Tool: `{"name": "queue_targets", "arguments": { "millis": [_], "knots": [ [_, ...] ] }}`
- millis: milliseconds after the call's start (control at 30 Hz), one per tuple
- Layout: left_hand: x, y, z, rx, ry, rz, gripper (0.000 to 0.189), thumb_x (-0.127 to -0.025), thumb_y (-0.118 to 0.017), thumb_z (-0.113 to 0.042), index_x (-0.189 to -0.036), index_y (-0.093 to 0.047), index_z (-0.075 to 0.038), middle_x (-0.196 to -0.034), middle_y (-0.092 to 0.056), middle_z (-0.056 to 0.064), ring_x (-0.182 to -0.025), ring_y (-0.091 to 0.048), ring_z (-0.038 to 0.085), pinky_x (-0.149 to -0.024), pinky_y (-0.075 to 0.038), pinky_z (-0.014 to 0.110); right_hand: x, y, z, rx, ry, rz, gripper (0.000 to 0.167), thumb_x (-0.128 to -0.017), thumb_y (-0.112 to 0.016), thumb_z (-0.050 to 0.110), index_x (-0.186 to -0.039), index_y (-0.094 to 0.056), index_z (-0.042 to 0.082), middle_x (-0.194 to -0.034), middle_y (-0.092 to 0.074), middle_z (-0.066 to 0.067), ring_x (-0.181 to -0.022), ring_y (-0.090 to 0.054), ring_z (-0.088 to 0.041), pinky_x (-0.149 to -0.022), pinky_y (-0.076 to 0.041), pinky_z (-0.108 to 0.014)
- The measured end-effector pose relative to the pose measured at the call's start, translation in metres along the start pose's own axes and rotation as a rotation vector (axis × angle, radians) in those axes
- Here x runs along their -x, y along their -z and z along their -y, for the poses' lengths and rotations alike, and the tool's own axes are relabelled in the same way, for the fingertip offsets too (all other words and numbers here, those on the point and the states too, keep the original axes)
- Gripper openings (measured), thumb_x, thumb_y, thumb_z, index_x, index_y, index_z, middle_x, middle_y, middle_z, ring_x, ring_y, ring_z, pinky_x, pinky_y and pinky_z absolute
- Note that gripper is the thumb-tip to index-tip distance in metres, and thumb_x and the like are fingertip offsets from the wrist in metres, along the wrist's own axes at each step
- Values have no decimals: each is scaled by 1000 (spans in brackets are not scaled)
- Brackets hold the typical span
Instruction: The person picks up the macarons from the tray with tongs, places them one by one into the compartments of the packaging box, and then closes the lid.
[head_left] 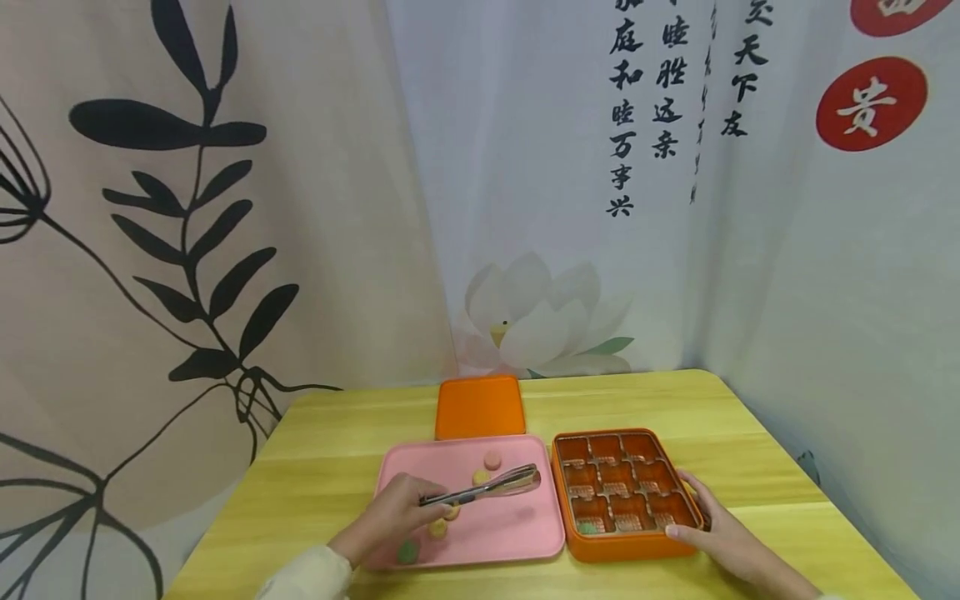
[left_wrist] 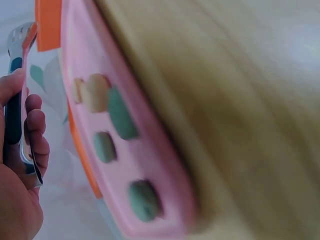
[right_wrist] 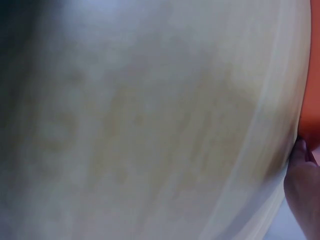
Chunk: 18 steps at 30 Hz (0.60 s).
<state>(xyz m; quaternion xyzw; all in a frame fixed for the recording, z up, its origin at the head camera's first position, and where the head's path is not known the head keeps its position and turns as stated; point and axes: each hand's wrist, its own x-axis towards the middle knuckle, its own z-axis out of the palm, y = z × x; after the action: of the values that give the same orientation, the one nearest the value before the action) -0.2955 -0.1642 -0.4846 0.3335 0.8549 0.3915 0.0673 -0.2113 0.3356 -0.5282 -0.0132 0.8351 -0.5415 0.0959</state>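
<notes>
My left hand (head_left: 396,515) grips metal tongs (head_left: 501,484) with dark handles, held above a pink tray (head_left: 517,537). The tongs point right toward a box, and nothing shows between their tips. On the tray lie small round pieces like macarons: a pink one (head_left: 492,460), yellow ones (head_left: 437,528) and green ones (left_wrist: 144,200), partly hidden by the hand in the head view. To the right stands an orange box (head_left: 626,547) with a clear divided insert. A green piece (head_left: 587,527) sits in its front left compartment. My right hand (head_left: 716,529) holds the box's front right corner, thumb over the rim.
Behind the tray lies a flat orange lid (head_left: 480,408). Everything stands on a yellow wood-grain table (head_left: 322,467). A printed curtain (head_left: 345,208) hangs right behind the table's far edge.
</notes>
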Motion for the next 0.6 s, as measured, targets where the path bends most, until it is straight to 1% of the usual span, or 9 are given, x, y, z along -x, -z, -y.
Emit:
{"name": "queue_targets", "arguments": {
  "millis": [67,133,233,300,367,433,467,567,600],
  "knots": [
    [-6,-2,-6,23,-8,6,14,-93,-72,-19,-95,-79,-8,-66,-66,7,-53,-42,0,-48,-32,18,0,-1,-1,11,-8,3,90,-98,-64,28,-158,1,10,-155,-7,-38,-138,-13,-61,-96,-36,-68],
    [-14,-7,-13,52,-21,9,11,-93,-72,-19,-91,-77,-9,-64,-64,9,-52,-43,0,-47,-33,17,1,-1,-2,11,-13,2,91,-97,-64,28,-158,1,10,-155,-6,-38,-138,-10,-61,-96,-36,-68],
    [-27,-18,-24,81,-42,17,7,-91,-73,-19,-87,-76,-14,-55,-55,3,-45,-38,0,-43,-29,17,3,-1,-4,14,-25,4,92,-97,-64,28,-158,1,9,-155,-4,-39,-137,-10,-62,-96,-35,-69],
    [-36,-27,-32,57,-73,17,5,-90,-74,-19,-87,-77,-16,-53,-51,-7,-44,-35,-2,-41,-27,16,5,-1,-5,12,-35,10,91,-98,-63,28,-158,2,9,-155,-2,-39,-137,-7,-62,-96,-33,-71],
    [-45,-35,-40,11,-115,21,5,-90,-75,-19,-90,-78,-15,-56,-49,-14,-46,-33,-3,-42,-27,16,6,-1,-5,16,-46,12,90,-98,-62,29,-158,3,9,-155,-1,-39,-137,-5,-63,-96,-32,-72],
    [-54,-43,-48,-54,-166,18,7,-89,-76,-19,-91,-79,-13,-60,-50,-18,-51,-35,-3,-47,-30,15,5,-2,-5,12,-47,12,90,-99,-62,29,-158,3,9,-155,-1,-38,-137,-4,-63,-95,-32,-73],
    [-58,-46,-52,-73,-185,21,7,-89,-76,-19,-91,-79,-12,-61,-51,-18,-53,-35,-3,-49,-30,15,4,-2,-5,9,-37,9,90,-98,-62,29,-158,2,8,-155,-3,-39,-137,-9,-63,-95,-34,-71],
    [-68,-54,-62,-100,-211,43,7,-89,-76,-19,-91,-79,-12,-62,-52,-19,-54,-37,-4,-50,-31,15,1,-3,-5,6,-14,-8,90,-97,-64,28,-158,0,9,-154,-10,-40,-135,-20,-61,-94,-39,-66],
    [-71,-56,-65,-113,-215,50,7,-89,-76,-19,-91,-79,-13,-62,-53,-20,-53,-37,-5,-50,-32,14,0,-3,-5,6,-6,-10,90,-97,-64,27,-158,-1,9,-153,-11,-40,-135,-21,-61,-94,-40,-65]
  ]
}}
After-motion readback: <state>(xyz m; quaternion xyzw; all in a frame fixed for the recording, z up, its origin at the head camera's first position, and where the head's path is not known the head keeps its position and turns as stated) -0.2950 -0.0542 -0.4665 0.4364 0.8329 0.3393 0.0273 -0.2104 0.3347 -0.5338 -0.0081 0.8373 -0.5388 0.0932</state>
